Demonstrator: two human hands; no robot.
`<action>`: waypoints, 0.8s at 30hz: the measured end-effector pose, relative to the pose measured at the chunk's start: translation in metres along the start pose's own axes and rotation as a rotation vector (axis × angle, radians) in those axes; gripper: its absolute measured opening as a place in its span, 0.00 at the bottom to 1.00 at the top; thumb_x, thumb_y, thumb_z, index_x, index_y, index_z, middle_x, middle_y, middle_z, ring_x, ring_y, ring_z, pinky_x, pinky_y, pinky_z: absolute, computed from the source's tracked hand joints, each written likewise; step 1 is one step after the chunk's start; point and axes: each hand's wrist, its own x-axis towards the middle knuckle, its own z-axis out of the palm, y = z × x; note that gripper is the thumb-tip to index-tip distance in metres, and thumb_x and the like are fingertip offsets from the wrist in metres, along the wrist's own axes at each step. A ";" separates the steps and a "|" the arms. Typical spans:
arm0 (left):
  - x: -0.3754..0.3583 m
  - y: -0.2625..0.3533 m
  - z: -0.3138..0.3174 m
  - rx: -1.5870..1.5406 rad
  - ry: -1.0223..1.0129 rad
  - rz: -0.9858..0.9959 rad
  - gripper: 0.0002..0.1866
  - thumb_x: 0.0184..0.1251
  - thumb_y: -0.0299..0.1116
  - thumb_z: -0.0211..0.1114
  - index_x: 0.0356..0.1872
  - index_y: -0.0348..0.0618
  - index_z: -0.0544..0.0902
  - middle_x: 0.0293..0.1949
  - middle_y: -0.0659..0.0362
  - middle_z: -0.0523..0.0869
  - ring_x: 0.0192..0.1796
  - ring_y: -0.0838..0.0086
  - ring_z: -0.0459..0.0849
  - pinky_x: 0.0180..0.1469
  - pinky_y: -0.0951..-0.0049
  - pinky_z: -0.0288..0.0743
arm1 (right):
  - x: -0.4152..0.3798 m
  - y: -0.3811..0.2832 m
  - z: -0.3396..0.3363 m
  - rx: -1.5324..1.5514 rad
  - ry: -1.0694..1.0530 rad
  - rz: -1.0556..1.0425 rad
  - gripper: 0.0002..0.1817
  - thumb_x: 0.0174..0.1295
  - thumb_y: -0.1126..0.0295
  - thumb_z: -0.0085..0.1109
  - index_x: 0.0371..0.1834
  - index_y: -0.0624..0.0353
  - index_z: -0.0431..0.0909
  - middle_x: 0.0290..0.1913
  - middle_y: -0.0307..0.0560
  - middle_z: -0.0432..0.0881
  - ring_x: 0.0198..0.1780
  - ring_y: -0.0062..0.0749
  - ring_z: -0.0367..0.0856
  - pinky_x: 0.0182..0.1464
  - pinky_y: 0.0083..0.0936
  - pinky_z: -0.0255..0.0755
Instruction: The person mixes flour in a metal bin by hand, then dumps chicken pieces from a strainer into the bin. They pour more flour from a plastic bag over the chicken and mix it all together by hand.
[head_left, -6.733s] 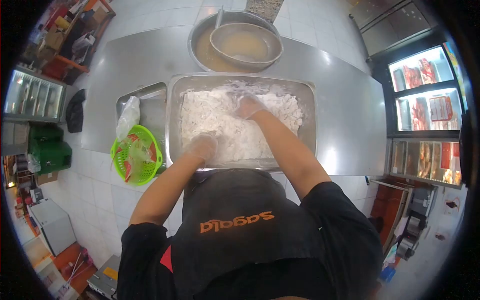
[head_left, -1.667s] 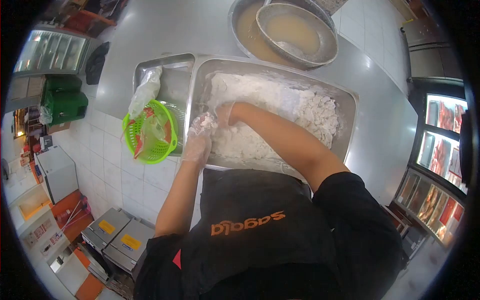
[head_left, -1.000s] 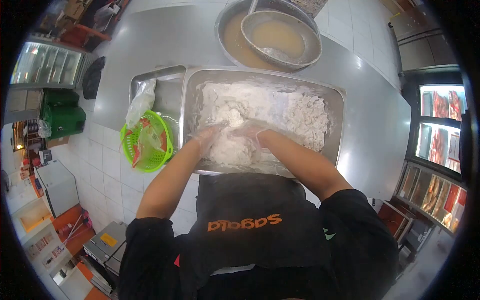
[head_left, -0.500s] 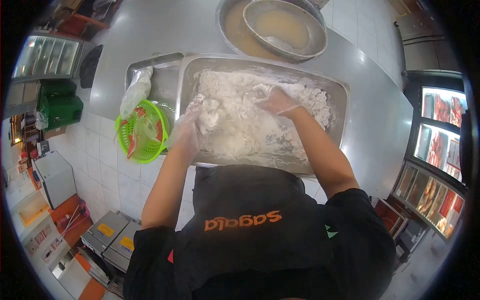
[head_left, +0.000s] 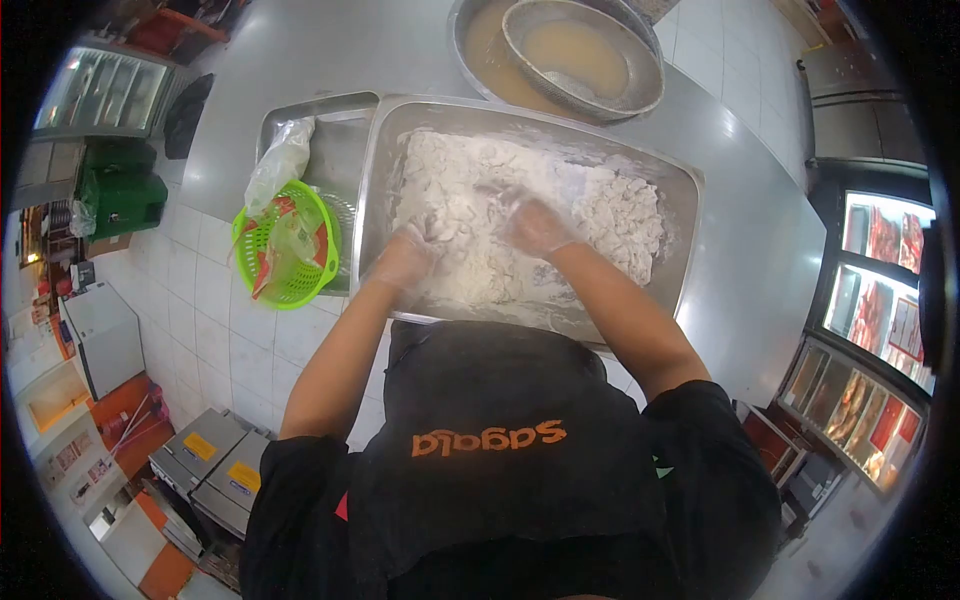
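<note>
1. Your left hand, in a clear, thin plastic glove (head_left: 405, 258), is at the near-left part of the white, powdery mass with rough, coated lumps (head_left: 480, 255). Its fingertips are sunk in powder, so I cannot tell whether they are spread, pressed together or pinching a piece.
2. Your right hand, in a matching clear glove (head_left: 540, 222), touches the mass near its middle, fingers pointing far and left; blur and powder leave me unable to tell their spacing or grip.
3. The mass lies inside the deep, rectangular silver metal pan (head_left: 680, 222), with the roughest lumps heaped at the right.
4. Judging by its look, the powder should be light and loose, the lumps soft and somewhat heavier. Dusty gloves may slip, and the coating may shed if you squeeze hard. Scoop from underneath with cupped palms rather than pinching the tops.
5. Left of the pan sits your bright green, perforated plastic basket (head_left: 322, 225); beyond it, far and right, the round grey metal bowl of cloudy liquid (head_left: 487, 50).
</note>
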 end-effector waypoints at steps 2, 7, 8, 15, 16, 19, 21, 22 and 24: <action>0.017 -0.025 0.004 -0.182 -0.038 0.042 0.25 0.66 0.32 0.67 0.61 0.30 0.75 0.51 0.50 0.85 0.54 0.69 0.81 0.60 0.73 0.72 | 0.017 -0.009 0.000 0.137 -0.061 0.017 0.28 0.74 0.55 0.44 0.72 0.58 0.67 0.76 0.53 0.63 0.75 0.47 0.63 0.75 0.35 0.62; 0.013 -0.023 -0.003 0.017 -0.050 -0.155 0.21 0.61 0.21 0.61 0.57 0.32 0.78 0.49 0.53 0.85 0.53 0.72 0.80 0.59 0.73 0.73 | 0.019 -0.057 -0.016 -0.173 -0.030 -0.180 0.23 0.76 0.66 0.37 0.71 0.54 0.68 0.73 0.54 0.67 0.67 0.51 0.74 0.72 0.36 0.66; -0.002 -0.002 -0.010 -0.009 -0.075 -0.172 0.23 0.60 0.20 0.59 0.59 0.32 0.78 0.50 0.53 0.85 0.54 0.71 0.80 0.59 0.72 0.72 | 0.015 -0.067 -0.015 -0.194 -0.051 -0.175 0.23 0.76 0.66 0.37 0.71 0.55 0.68 0.73 0.55 0.67 0.66 0.51 0.75 0.71 0.37 0.67; -0.010 -0.028 -0.009 -0.213 0.249 -0.030 0.34 0.56 0.17 0.57 0.69 0.31 0.67 0.60 0.48 0.80 0.60 0.65 0.80 0.65 0.70 0.70 | 0.001 -0.096 0.017 -0.229 -0.006 -0.054 0.22 0.71 0.64 0.45 0.64 0.61 0.72 0.65 0.67 0.72 0.60 0.54 0.79 0.61 0.42 0.75; -0.012 -0.017 -0.010 -0.335 0.295 0.068 0.35 0.56 0.17 0.57 0.70 0.31 0.66 0.62 0.47 0.79 0.62 0.64 0.79 0.66 0.69 0.69 | 0.000 -0.096 0.017 -0.091 0.064 -0.032 0.22 0.69 0.64 0.48 0.62 0.62 0.74 0.63 0.71 0.74 0.58 0.56 0.80 0.59 0.43 0.76; 0.006 -0.036 -0.009 -0.170 0.224 -0.029 0.36 0.58 0.18 0.59 0.71 0.32 0.65 0.65 0.45 0.76 0.67 0.63 0.75 0.69 0.69 0.66 | 0.017 -0.085 0.018 -0.058 -0.064 0.152 0.17 0.73 0.64 0.45 0.56 0.56 0.79 0.58 0.56 0.81 0.61 0.44 0.80 0.60 0.38 0.77; 0.010 -0.042 -0.008 0.006 0.229 0.010 0.36 0.59 0.20 0.62 0.72 0.32 0.65 0.66 0.45 0.75 0.68 0.63 0.74 0.70 0.69 0.65 | 0.018 -0.068 0.007 -0.142 0.040 -0.102 0.15 0.71 0.61 0.49 0.51 0.54 0.82 0.51 0.53 0.85 0.57 0.43 0.82 0.58 0.37 0.79; 0.013 -0.044 -0.008 0.094 0.231 0.028 0.36 0.60 0.21 0.63 0.72 0.32 0.65 0.66 0.44 0.74 0.68 0.64 0.73 0.70 0.69 0.64 | 0.015 -0.057 -0.001 -0.183 0.089 -0.229 0.14 0.70 0.60 0.51 0.48 0.53 0.83 0.48 0.51 0.86 0.56 0.42 0.83 0.56 0.36 0.79; 0.026 -0.049 -0.007 0.150 0.220 0.063 0.37 0.59 0.24 0.66 0.72 0.32 0.65 0.65 0.44 0.75 0.68 0.62 0.74 0.70 0.69 0.65 | 0.001 -0.031 -0.028 -0.107 0.193 -0.350 0.13 0.67 0.59 0.55 0.47 0.51 0.84 0.48 0.50 0.87 0.55 0.40 0.83 0.56 0.33 0.79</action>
